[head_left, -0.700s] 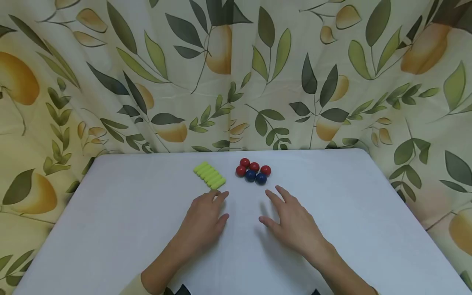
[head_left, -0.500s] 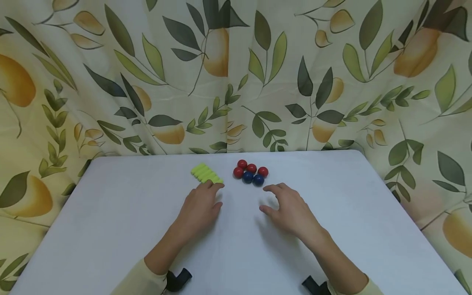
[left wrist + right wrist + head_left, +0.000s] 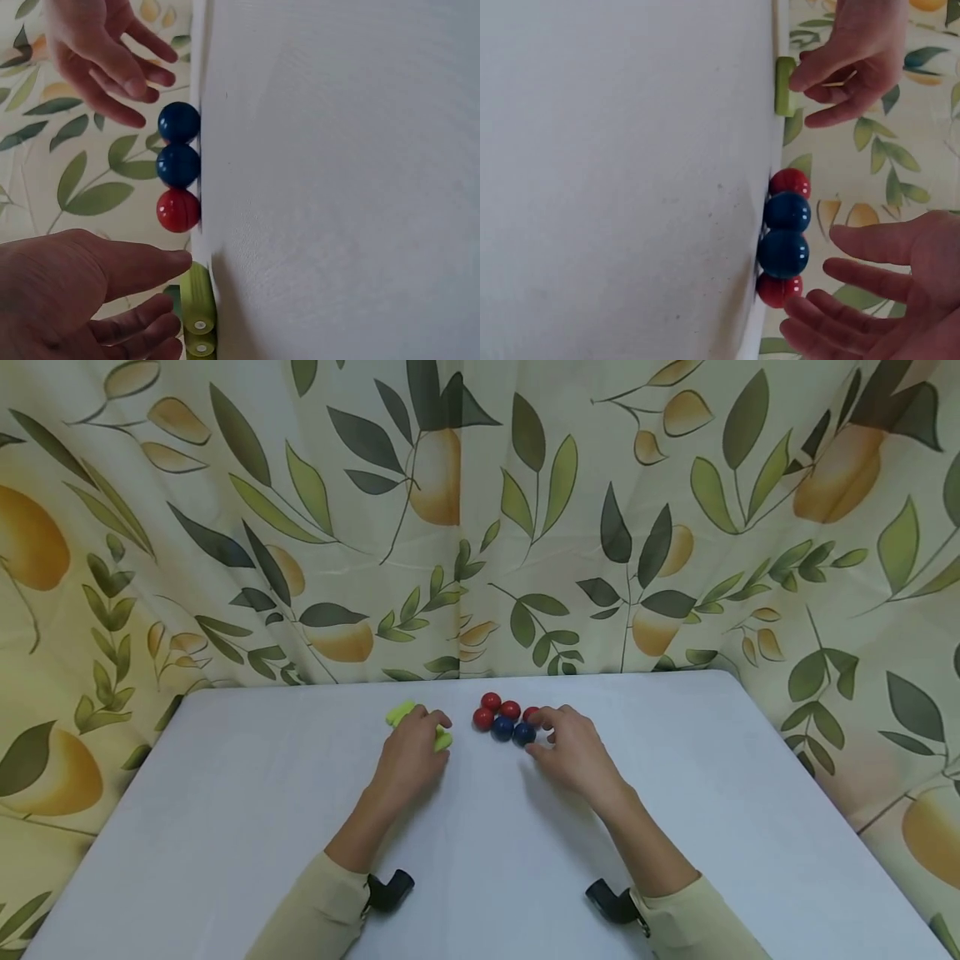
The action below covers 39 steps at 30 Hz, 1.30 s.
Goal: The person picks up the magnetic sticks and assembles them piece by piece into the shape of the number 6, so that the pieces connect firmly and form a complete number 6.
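Several lime-green sticks (image 3: pixel 443 740) lie side by side on the white table. My left hand (image 3: pixel 408 756) reaches over them and hides their middle, fingers bent around the space above. In the left wrist view a green stick (image 3: pixel 198 304) shows a white dot on its end, just past the thumb. Right of the sticks sit glossy red balls (image 3: pixel 483 719) and two dark blue balls (image 3: pixel 502 728) in a cluster. My right hand (image 3: pixel 576 756) comes to the cluster's right side, thumb and fingers spread around the nearer blue ball (image 3: pixel 783 253). Its fingers overlap one red ball in the head view.
The white table (image 3: pixel 262 810) extends on both sides and towards me. Behind its far edge hangs a curtain (image 3: pixel 480 527) printed with leaves and fruit. A black wrist device (image 3: pixel 390 891) is on the left cuff, another (image 3: pixel 611 902) on the right.
Both hands have moved forward, the left from in front of the green sticks to over them, the right up to the balls. The head view has shifted slightly.
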Tool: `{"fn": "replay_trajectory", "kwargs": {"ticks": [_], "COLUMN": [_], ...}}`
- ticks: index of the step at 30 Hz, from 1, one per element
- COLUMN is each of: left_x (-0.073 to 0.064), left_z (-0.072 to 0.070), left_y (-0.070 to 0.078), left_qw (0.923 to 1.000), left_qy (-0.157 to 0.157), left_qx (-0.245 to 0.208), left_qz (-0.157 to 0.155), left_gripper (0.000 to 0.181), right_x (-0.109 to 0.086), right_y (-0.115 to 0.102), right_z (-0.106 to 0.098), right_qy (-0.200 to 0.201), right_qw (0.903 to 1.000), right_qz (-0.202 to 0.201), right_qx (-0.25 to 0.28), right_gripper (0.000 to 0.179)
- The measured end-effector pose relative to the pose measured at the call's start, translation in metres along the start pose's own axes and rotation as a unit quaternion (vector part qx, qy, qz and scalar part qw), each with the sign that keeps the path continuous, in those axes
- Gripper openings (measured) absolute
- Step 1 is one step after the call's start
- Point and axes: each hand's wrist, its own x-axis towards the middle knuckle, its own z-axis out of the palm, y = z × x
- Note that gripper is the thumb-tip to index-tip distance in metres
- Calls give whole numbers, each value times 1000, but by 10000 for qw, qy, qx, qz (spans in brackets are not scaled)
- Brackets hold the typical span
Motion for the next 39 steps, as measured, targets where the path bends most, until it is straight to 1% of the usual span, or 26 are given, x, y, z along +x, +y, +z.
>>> {"fn": "replay_trajectory", "kwargs": {"ticks": [3, 6, 8, 15, 19, 24, 26, 31, 36, 39], "left_x": [5, 7, 9, 12, 11, 10, 10, 10, 7, 7], "left_z": [3, 6, 7, 6, 6, 4, 4, 3, 1, 0], "left_y": [1, 1, 1, 2, 1, 0, 2, 4, 2, 3], "left_qw": [9999, 9995, 9993, 9995, 9994, 9993, 9994, 9996, 9993, 9994], "left_qy": [-93, -217, -238, -155, -187, -198, -208, -236, -246, -257], "left_qx": [23, 112, 162, 270, 286, 291, 254, 141, 194, 125], "left_qz": [-88, -192, -225, -87, -86, -121, -131, -107, -204, -219], "left_gripper": [33, 33, 33, 31, 29, 28, 29, 29, 30, 30], "right_x": [5, 9, 12, 17, 18, 18, 17, 15, 15, 14], "right_y": [3, 5, 7, 9, 12, 13, 13, 14, 14, 14], "right_z": [2, 4, 5, 6, 7, 9, 7, 3, 4, 3], "right_qy": [-22, -146, -223, -388, -408, -420, -411, -402, -529, -594], "right_qw": [9999, 9996, 9995, 9992, 9991, 9991, 9991, 9990, 9979, 9972], "right_qz": [82, 150, 172, 38, 25, -4, -33, -1, 145, 269], "right_qx": [102, 174, 160, -81, -85, 100, 138, 184, 337, 375], "right_gripper": [41, 41, 42, 47, 42, 29, 27, 26, 26, 28]}}
